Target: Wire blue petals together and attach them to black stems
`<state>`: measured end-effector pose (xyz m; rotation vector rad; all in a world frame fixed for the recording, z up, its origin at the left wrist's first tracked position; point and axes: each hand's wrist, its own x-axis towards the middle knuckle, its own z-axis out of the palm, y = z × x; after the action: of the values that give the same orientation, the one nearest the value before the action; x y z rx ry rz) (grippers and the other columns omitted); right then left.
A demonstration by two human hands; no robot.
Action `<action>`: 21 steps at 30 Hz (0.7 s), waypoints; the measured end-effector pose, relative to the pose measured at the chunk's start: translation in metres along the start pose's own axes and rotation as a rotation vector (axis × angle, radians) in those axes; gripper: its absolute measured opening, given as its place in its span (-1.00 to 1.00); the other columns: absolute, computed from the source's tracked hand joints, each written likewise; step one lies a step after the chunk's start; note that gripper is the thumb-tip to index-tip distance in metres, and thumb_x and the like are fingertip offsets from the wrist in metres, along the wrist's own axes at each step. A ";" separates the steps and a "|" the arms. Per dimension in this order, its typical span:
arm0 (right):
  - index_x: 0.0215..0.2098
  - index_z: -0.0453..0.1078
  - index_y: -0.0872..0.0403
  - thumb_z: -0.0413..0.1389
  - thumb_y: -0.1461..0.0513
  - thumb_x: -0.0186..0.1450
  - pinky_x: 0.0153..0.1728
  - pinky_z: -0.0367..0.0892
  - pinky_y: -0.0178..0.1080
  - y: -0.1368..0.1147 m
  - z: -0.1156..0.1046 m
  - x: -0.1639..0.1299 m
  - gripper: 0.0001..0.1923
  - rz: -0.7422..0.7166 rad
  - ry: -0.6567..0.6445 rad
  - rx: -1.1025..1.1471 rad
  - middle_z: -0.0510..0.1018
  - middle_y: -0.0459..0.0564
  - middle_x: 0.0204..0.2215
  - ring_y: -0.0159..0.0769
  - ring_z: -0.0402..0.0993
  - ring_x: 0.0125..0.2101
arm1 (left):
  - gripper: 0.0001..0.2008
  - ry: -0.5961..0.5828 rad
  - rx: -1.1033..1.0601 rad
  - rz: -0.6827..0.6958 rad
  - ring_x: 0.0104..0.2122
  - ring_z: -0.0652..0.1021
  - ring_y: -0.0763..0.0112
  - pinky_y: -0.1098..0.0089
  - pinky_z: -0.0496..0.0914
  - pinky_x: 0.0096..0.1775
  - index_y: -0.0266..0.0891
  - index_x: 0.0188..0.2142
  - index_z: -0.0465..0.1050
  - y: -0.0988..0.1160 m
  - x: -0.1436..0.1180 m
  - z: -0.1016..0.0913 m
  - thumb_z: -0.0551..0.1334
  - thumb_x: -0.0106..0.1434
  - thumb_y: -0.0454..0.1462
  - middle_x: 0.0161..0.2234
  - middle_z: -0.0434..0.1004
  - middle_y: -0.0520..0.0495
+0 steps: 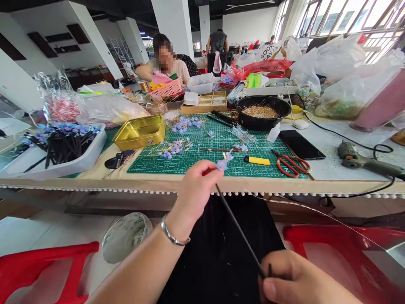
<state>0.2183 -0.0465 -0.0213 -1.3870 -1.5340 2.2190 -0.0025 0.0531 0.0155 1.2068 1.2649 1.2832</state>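
Note:
My left hand (202, 179) pinches a small blue-purple artificial flower (222, 164) between thumb and fingertips, just over the table's front edge. A thin black stick (238, 226) slants down from just below those fingertips; whether it joins the flower is hidden. Its lower end is gripped in my right hand (292, 276), slightly blurred above my lap. On the green cutting mat (148, 165) behind lie several flower sprigs (175, 147), a thin reddish rod (207, 150), a yellow lighter (257, 161) and red-handled scissors (291, 164).
A white tray (101, 145) of black-stemmed flowers and a gold tin (139, 131) stand left. A black pan (264, 124) with straw-coloured pieces, a dark phone (302, 144) and a glue gun (363, 158) sit right. Across the table sits a person (177, 69). Red stools (71, 270) flank me.

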 end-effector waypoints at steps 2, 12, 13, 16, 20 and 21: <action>-0.43 0.36 0.12 0.16 -0.31 0.07 -0.67 0.01 -0.46 -0.015 0.006 0.015 -0.35 -0.053 0.022 0.054 0.24 -0.22 -0.70 -0.54 0.10 -0.68 | -0.93 -0.052 0.021 0.000 -0.40 0.31 0.48 0.41 0.17 -0.30 -0.20 -0.46 0.49 -0.001 -0.012 0.008 0.32 0.13 -0.28 -0.44 0.33 0.10; -0.41 0.38 0.16 0.22 -0.13 0.16 -0.78 -0.06 -0.52 -0.036 0.008 0.041 -0.51 -0.203 -0.024 0.404 0.34 -0.20 -0.75 -0.62 0.08 -0.80 | -0.86 -0.336 -0.265 -0.351 -0.39 0.41 0.48 0.49 0.27 -0.41 -0.22 -0.32 0.54 -0.001 -0.045 0.015 0.37 0.09 -0.27 -0.33 0.49 0.02; -0.42 0.36 0.15 0.21 -0.13 0.16 -0.79 -0.08 -0.52 -0.036 0.007 0.042 -0.50 -0.195 -0.023 0.404 0.33 -0.21 -0.75 -0.62 0.07 -0.81 | -0.85 -0.358 -0.272 -0.365 -0.38 0.43 0.47 0.49 0.28 -0.41 -0.23 -0.32 0.54 -0.001 -0.044 0.015 0.37 0.08 -0.26 -0.33 0.50 0.01; -0.45 0.35 0.15 0.19 -0.15 0.16 -0.79 -0.10 -0.52 -0.034 0.005 0.043 -0.49 -0.186 -0.019 0.377 0.30 -0.22 -0.78 -0.62 0.04 -0.82 | -0.86 -0.427 -0.211 -0.396 -0.38 0.45 0.46 0.50 0.29 -0.42 -0.26 -0.37 0.54 -0.003 -0.038 0.016 0.37 0.05 -0.26 -0.37 0.51 0.00; -0.45 0.35 0.14 0.15 -0.19 0.20 -0.74 0.05 -0.51 -0.028 0.002 0.037 -0.46 -0.184 -0.029 0.277 0.34 -0.18 -0.74 -0.58 0.15 -0.77 | -0.87 -0.503 -0.102 -0.410 -0.49 0.39 0.50 0.49 0.23 -0.48 -0.29 -0.44 0.51 -0.007 -0.030 0.020 0.33 0.07 -0.24 -0.48 0.47 0.01; -0.42 0.37 0.14 0.11 -0.19 0.24 -0.69 0.15 -0.50 -0.027 -0.001 0.032 -0.46 -0.193 -0.013 0.195 0.40 -0.14 -0.69 -0.54 0.24 -0.72 | -0.86 -0.498 -0.082 -0.403 -0.49 0.39 0.49 0.48 0.23 -0.48 -0.29 -0.44 0.50 -0.007 -0.028 0.020 0.32 0.08 -0.23 -0.50 0.46 0.02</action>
<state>0.1905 -0.0155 -0.0194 -1.1222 -1.3495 2.1948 0.0198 0.0272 0.0074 1.0579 1.0077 0.6789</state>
